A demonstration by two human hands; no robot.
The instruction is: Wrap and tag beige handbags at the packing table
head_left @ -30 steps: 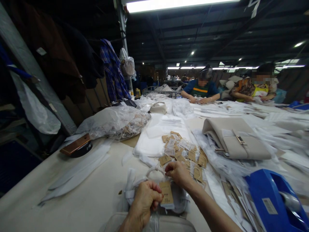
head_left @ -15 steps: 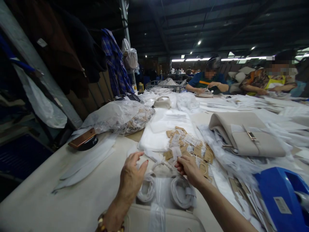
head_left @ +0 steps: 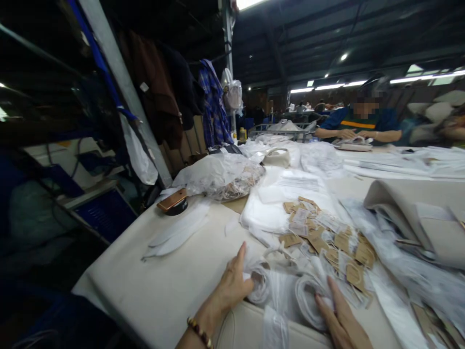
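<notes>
A beige bag [head_left: 247,324] lies at the bottom centre, with two wrapped white rolls on it and clear plastic between them. My left hand [head_left: 232,283] is beside the left roll [head_left: 260,285], its thumb and fingers apart. At the outer side of the right roll [head_left: 308,300] is my right hand [head_left: 341,315], fingers spread and touching or very near the wrapping. Just beyond the rolls stands a pale handle loop [head_left: 278,253]. Brown cardboard tags [head_left: 319,238] with strings are heaped behind and to the right.
White sheets [head_left: 269,208] lie behind the tags. A plastic bag of small items [head_left: 225,177] and a copper-and-black object [head_left: 174,202] sit further left. Another beige bag [head_left: 410,208] is at right. Across the table, a person [head_left: 363,121] handles a bag.
The view has turned left. My right hand has left the tags and opened beside the right roll. My left hand has come down to the left roll.
</notes>
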